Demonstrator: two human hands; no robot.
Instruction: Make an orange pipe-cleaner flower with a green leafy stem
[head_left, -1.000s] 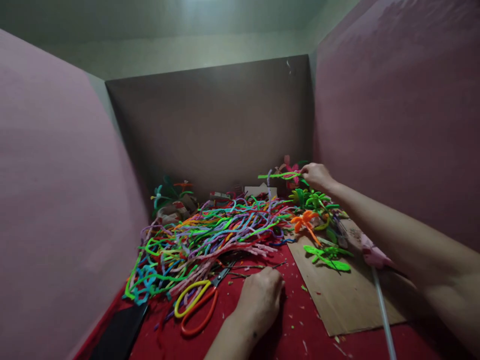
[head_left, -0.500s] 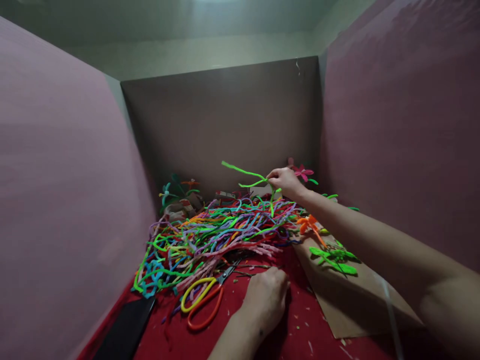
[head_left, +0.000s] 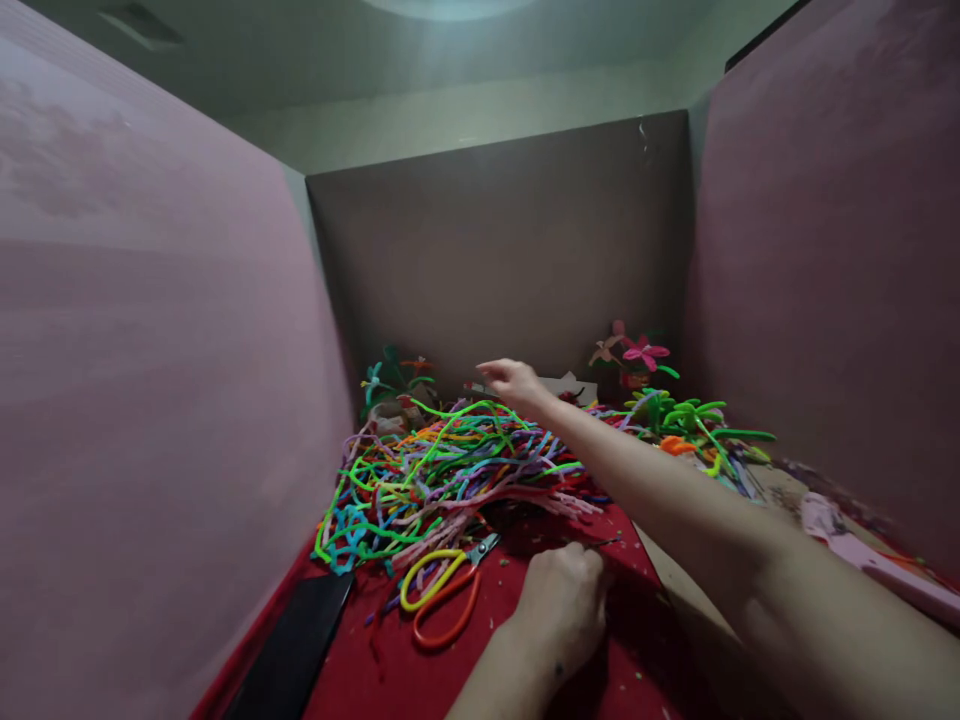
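My right hand (head_left: 514, 382) is above the far side of a heap of coloured pipe cleaners (head_left: 465, 470). Its fingers are stretched out and apart, with nothing visible in them. A bright green pipe cleaner (head_left: 439, 408) lies across the top of the heap just below it. My left hand (head_left: 568, 590) rests closed on the red cloth (head_left: 375, 680), knuckles up. Whatever it may hold is hidden, though a thin dark strand (head_left: 606, 542) shows beside its knuckles. To its left lie scissors (head_left: 442, 595) with one yellow and one red handle.
A flat black object (head_left: 296, 645) lies at the front left. Pipe-cleaner flowers (head_left: 645, 352) stand at the back right, others (head_left: 375, 385) at the back left. Green pipe-cleaner pieces (head_left: 694, 415) and a pink tool (head_left: 855, 555) lie right. Pink panels (head_left: 150, 350) rise on both sides.
My right hand has let go of the green pipe cleaner, which now lies on the heap. The view has shifted, so things appear further right. My left hand stays closed on the cloth.
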